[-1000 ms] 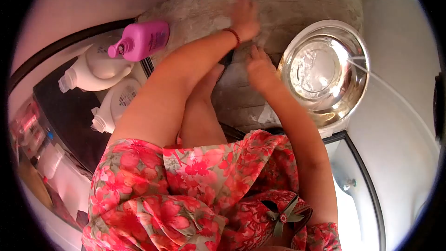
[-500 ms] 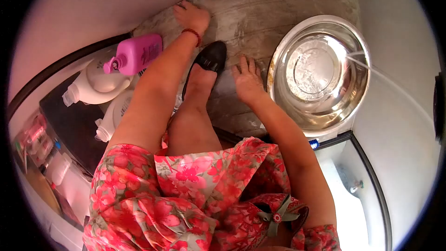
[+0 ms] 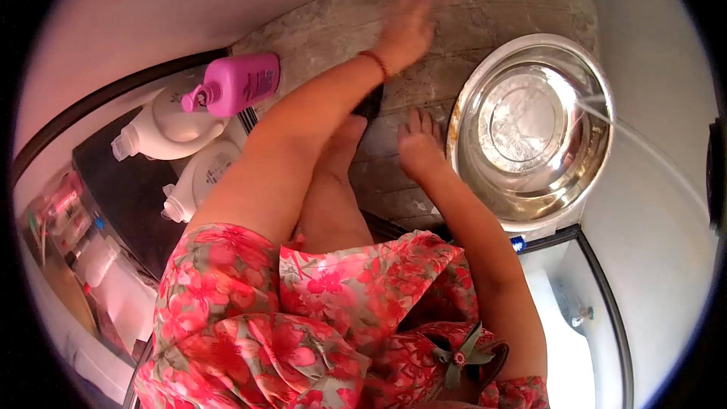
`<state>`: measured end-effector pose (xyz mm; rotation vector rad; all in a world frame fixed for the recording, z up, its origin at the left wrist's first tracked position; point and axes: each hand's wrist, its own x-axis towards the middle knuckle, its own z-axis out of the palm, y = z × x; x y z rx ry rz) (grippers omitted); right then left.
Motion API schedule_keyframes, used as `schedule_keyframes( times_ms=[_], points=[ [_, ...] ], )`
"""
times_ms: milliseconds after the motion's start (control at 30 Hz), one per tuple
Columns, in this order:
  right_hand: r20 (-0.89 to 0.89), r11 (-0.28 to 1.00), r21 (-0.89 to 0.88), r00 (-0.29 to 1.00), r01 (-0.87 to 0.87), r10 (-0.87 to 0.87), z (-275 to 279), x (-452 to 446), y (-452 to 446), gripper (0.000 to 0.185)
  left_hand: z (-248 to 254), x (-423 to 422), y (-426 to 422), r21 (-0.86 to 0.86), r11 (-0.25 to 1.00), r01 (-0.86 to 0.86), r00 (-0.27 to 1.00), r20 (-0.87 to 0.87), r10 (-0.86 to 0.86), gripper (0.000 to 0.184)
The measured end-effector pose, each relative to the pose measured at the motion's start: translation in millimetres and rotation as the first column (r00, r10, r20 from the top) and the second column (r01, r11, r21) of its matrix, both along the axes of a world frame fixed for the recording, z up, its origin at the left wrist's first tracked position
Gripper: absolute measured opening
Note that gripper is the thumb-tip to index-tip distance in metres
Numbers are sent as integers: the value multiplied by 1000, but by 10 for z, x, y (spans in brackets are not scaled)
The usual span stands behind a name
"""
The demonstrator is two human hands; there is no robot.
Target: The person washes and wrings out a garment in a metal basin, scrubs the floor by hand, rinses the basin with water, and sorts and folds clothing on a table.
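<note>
Floor spreads beneath both of the person's hands. The right hand rests on it, open, fingers loosely spread, just beside a metal basin; a narrow strip of floor separates them. The left hand, blurred by motion, reaches farther out with fingers stretched, near the far edge, where a wall rises; a wider stretch of floor shows between it and the basin. A black shoe is partly hidden beneath the left forearm. Toward the left are a pink bottle and two white bottles
</note>
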<state>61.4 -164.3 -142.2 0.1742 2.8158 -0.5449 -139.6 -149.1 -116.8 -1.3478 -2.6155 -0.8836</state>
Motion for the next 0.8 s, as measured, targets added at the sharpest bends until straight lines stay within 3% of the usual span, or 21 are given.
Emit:
schedule_keyframes(
  times_ms=[33,100,167,200,267,333,367,400,467,500,567,600,633,667,700,733,800],
  points=[
    [-2,1000,1,1000,1,-1,-94,56,-18,36,40,-120,-180,-88,982,-170,985,-52,166,51],
    [-55,1000,8,998,19,-18,-266,150,-39,34,-436,-539,-493,57,895,-442,894,118,433,54],
    [-39,1000,-2,999,10,-10,-243,108,-42,34,-225,-603,-675,-126,800,-586,801,58,596,60],
    [-21,1000,-14,1000,0,0,-222,74,-33,34,-236,-579,-544,-119,810,-574,809,70,583,60],
    [-30,994,-94,998,48,-51,-156,-10,-33,34,-249,-492,-270,-187,691,-698,716,-183,674,65],
    [-39,980,-181,995,85,-93,-6,-99,4,35,-140,-344,66,-296,856,-423,899,-20,437,61],
    [-106,993,-110,993,42,-54,140,-152,62,35,-42,-337,312,-447,887,-117,987,50,155,60],
    [-169,999,-35,986,4,-10,251,-200,114,36,11,-320,549,-558,806,197,979,162,-127,59],
    [-155,999,39,988,-17,23,355,-297,198,36,-325,-38,765,-389,837,384,877,-129,-462,59],
    [-141,995,96,989,-39,52,387,-315,213,37,-372,-54,854,-393,830,395,872,-124,-473,59],
    [-136,989,137,988,-51,69,427,-269,245,37,-411,-121,1046,-240,876,419,907,55,-418,59],
    [-132,980,185,986,-74,99,438,-239,250,38,-290,-85,990,-243,871,427,902,55,-427,59],
    [-134,981,182,987,-64,89,442,-216,239,38,-167,-78,829,-217,882,418,895,-72,-441,61],
    [4,970,189,988,-155,157,445,-194,218,42,-51,-43,647,-187,892,412,874,-197,-445,64],
    [144,951,185,964,-247,222,440,-153,214,47,-5,24,494,-223,915,337,912,-164,-376,65],
    [144,954,186,967,-237,213,321,-78,179,47,26,84,349,-262,929,260,944,-134,-302,67],
    [131,971,48,965,-233,225,-88,99,42,46,-91,154,22,-344,901,266,937,-128,-325,68]
  ],
)
